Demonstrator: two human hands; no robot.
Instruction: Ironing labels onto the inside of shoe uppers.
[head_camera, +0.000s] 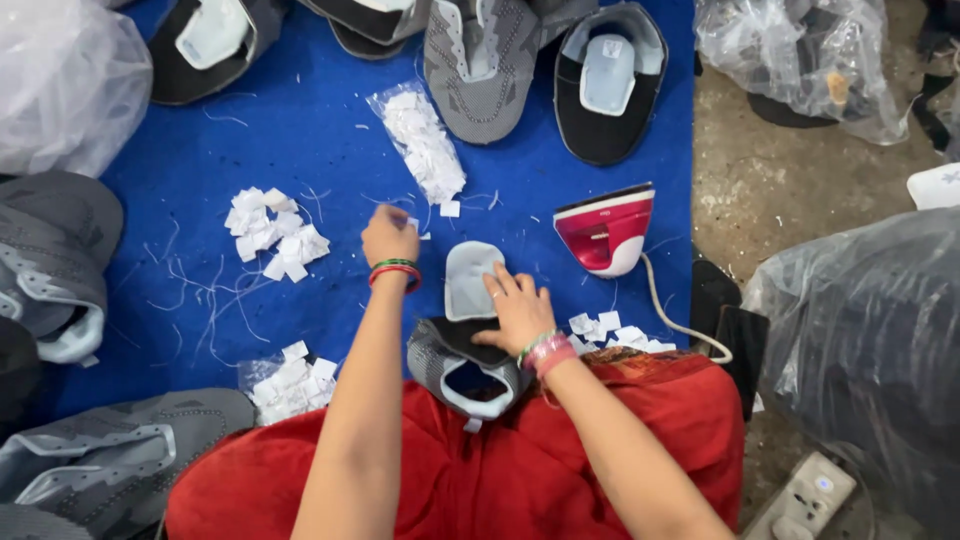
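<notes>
A grey knitted shoe upper (455, 365) lies on the red cloth over my lap, its pale grey tongue (468, 280) spread out on the blue mat (300, 130). My right hand (515, 310) rests flat on the upper, pinning it just below the tongue. My left hand (388, 235) reaches forward over the mat, fingers pinched near a small white paper tag; whether it grips one I cannot tell. A clear bag of white tags (425, 145) lies just beyond it. A loose heap of tags (272, 235) sits to the left.
A red and white iron (605, 230) stands on the mat right of the tongue, its cord trailing toward me. More grey uppers (485, 60) lie at the far edge and left (50, 260). Plastic bags (860, 330) crowd the right, with a power strip (805, 495) below.
</notes>
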